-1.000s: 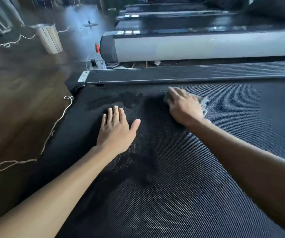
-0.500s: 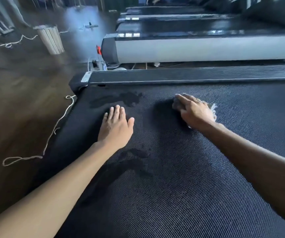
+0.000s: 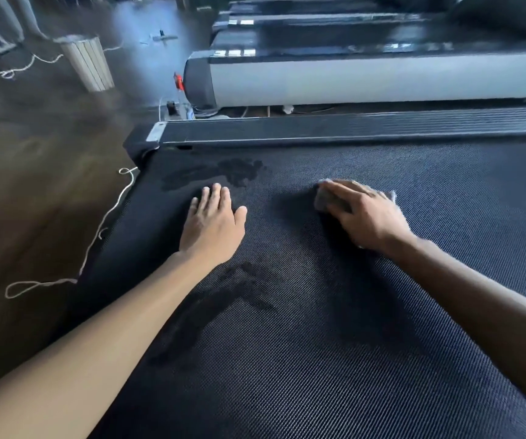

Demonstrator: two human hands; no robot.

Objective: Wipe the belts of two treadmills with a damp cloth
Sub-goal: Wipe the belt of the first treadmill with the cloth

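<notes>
Across the lower frame I see two bare forearms reaching up over the black woven belt (image 3: 318, 359), which fills most of the picture. Left of centre, the left hand (image 3: 212, 228) lies flat on the belt, fingers straight and together, holding nothing. A dark damp patch (image 3: 239, 174) shows just beyond its fingertips, and another sits by the wrist. Right of centre, the right hand (image 3: 367, 215) rests on the grey cloth (image 3: 323, 199). Its fingers stretch over the cloth and press it to the belt rather than curling round it. The hand is a little blurred, and cloth shows at both sides of it.

Beyond the hands, a ribbed rail (image 3: 350, 128) runs along the belt's far edge. A white cord (image 3: 97, 236) trails over the wooden floor (image 3: 33, 185) at left. Upper right stands the next treadmill (image 3: 366, 79), and a slatted bin (image 3: 86, 63) stands upper left.
</notes>
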